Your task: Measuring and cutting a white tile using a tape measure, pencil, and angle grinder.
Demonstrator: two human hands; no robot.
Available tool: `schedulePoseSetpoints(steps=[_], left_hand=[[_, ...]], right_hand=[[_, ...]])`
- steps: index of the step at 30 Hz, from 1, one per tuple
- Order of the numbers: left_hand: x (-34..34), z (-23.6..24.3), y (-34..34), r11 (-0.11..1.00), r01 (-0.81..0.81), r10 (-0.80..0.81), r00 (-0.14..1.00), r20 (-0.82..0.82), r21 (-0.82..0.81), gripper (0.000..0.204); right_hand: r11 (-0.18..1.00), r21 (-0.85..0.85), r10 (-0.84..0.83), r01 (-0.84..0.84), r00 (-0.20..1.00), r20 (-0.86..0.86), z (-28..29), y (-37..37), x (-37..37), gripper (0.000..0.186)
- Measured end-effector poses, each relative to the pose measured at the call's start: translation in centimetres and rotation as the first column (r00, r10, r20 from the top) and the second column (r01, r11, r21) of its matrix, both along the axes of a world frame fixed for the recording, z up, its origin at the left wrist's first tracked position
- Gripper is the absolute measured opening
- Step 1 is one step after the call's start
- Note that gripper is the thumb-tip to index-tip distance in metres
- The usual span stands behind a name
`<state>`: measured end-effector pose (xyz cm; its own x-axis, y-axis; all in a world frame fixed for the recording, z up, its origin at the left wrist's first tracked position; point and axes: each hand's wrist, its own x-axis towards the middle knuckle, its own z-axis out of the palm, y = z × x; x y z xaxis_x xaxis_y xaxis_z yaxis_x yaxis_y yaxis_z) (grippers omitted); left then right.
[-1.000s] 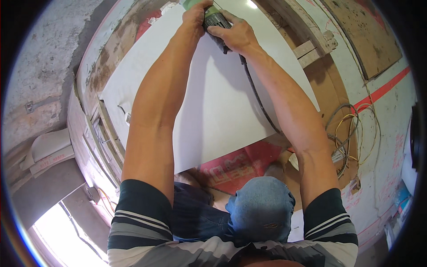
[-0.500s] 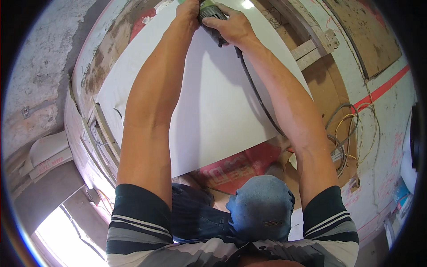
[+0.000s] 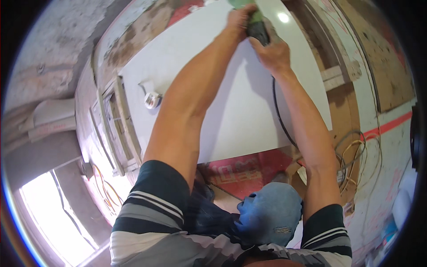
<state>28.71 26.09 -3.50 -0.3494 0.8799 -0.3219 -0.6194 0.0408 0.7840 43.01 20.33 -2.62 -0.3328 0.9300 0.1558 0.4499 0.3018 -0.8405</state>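
Green-and-black corded power tool (image 3: pixel 258 32) is over the far part of a flat white sheet (image 3: pixel 249 124), the grip two-handed: left hand (image 3: pixel 239 21) holding its green section, right hand (image 3: pixel 274 50) its black rear.

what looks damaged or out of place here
The blue jeans have a pale, frayed patch on the raised knee, which looks worn or torn. Right of the white panel, cables lie in loose, tangled loops, untidy beside the work. Nothing else plainly stands out.
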Motion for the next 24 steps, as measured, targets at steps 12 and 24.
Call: schedulePoseSetpoints(steps=[12,24], left_hand=[[0.3,9.5,-15.2,0.991,0.13,-0.134,0.983,-0.122,-0.041,0.027],[-4.1,13.0,-31.9,0.999,0.046,-0.051,0.982,-0.181,-0.029,0.029]], right_hand=[[0.992,0.016,-0.108,0.123,0.791,0.603,0.0,-10.4,12.5,0.068],[0.965,-0.209,-0.047,0.158,0.89,0.453,0.1,-14.5,13.9,0.067]])
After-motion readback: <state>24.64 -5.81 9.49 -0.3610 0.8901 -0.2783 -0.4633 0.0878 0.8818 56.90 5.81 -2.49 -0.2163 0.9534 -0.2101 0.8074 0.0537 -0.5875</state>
